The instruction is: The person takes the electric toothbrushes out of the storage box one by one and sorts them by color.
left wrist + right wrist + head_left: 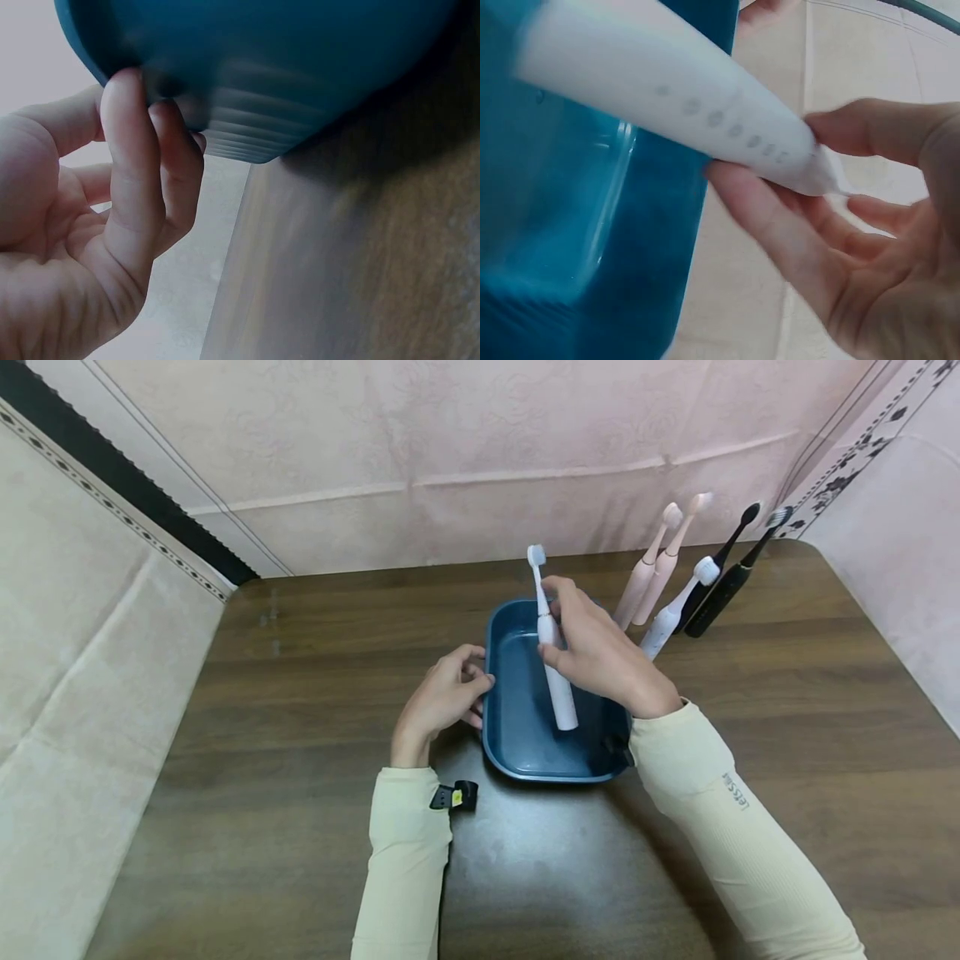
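My right hand [600,647] pinches a white electric toothbrush [557,681] between thumb and fingers, over the blue tray [517,770]. The brush head points to the far side, and the handle's lower end hangs above the tray floor. In the right wrist view the handle [667,90] shows a row of small marks, with the tray [652,225] beyond it. At the tray's left rim, my left hand [446,689] holds the edge with thumb and curled fingers. The left wrist view shows the fingers [131,150] against the tray's outer wall [262,75].
Right of the tray stand several more electric toothbrushes: pink ones [660,572], a white one [671,614] and black ones [723,597]. The wooden table [300,777] meets a pale cloth-covered wall [450,468] at the back.
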A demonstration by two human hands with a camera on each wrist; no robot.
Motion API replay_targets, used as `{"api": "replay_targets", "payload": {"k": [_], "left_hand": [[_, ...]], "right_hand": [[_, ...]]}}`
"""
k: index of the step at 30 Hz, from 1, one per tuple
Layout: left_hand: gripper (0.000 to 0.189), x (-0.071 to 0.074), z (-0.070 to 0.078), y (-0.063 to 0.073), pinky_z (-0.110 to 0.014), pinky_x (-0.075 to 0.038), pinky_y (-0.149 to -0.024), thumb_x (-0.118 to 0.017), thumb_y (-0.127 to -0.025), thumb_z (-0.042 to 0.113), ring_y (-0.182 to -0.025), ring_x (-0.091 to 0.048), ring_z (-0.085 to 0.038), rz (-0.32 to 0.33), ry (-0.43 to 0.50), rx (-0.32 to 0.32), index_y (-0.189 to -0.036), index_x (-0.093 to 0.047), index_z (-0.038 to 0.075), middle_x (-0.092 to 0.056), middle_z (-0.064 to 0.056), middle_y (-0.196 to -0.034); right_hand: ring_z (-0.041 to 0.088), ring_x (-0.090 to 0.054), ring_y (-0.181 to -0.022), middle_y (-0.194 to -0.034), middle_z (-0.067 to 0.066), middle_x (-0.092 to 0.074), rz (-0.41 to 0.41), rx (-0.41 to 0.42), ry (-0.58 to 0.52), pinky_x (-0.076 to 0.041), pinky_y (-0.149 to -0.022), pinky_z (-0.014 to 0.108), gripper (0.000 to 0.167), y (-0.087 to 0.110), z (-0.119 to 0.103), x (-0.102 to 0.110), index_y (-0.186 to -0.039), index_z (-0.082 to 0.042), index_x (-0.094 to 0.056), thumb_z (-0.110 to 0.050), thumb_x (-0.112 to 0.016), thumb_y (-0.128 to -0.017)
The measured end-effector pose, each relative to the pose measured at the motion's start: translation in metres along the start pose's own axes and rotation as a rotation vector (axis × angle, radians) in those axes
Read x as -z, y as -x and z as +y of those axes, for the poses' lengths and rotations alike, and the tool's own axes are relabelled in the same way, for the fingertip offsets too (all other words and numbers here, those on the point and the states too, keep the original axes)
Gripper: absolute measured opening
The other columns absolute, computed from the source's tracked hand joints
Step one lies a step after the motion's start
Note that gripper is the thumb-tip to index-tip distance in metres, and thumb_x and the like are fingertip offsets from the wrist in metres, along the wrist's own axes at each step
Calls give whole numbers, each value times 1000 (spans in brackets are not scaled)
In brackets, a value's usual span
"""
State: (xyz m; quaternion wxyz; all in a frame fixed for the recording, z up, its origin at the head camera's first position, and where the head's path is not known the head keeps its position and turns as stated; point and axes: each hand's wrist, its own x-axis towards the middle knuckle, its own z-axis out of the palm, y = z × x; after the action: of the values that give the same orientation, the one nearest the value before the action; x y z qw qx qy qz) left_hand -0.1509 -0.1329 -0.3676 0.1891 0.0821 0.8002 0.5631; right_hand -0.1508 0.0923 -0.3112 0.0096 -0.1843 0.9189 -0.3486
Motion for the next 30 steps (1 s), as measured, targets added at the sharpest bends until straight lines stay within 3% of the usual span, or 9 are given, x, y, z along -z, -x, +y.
{"api": "replay_targets", "payload": {"k": [4,10,26,30], "left_hand": [[43,-1,1,0,-36,-62,-61,-57,-103,10,-64,-67,-25,-1,3,4,-145,-45,3,-59,-18,-107],[42,-1,3,1,-35,-62,-61,-57,-104,10,-64,-66,-25,1,-1,5,-144,-46,3,-59,-18,-106],[43,-1,0,1,-33,-61,-59,-57,-104,9,-65,-63,-23,6,0,7,-145,-46,4,-58,-18,-105],[43,-1,1,1,-33,-61,-59,-56,-104,8,-67,-63,-23,-4,4,1,-145,-45,2,-58,-18,-106]], "right_hand": [[33,-60,-108,-132,20,-53,111,60,-29,-58,-86,50,75,2,-3,2,-153,-3,-27,-3,-71,-93],[34,-61,-114,-135,22,-53,210,108,-24,-58,-90,52,75,5,-6,5,-152,-3,-27,-2,-71,-92],[31,-60,-113,-132,21,-53,333,166,-43,-58,-89,46,75,10,-7,8,-152,-3,-27,0,-70,-91],[30,-61,-115,-133,20,-51,381,169,-51,-60,-82,45,76,15,-6,12,-152,-5,-27,0,-71,-91]]}}
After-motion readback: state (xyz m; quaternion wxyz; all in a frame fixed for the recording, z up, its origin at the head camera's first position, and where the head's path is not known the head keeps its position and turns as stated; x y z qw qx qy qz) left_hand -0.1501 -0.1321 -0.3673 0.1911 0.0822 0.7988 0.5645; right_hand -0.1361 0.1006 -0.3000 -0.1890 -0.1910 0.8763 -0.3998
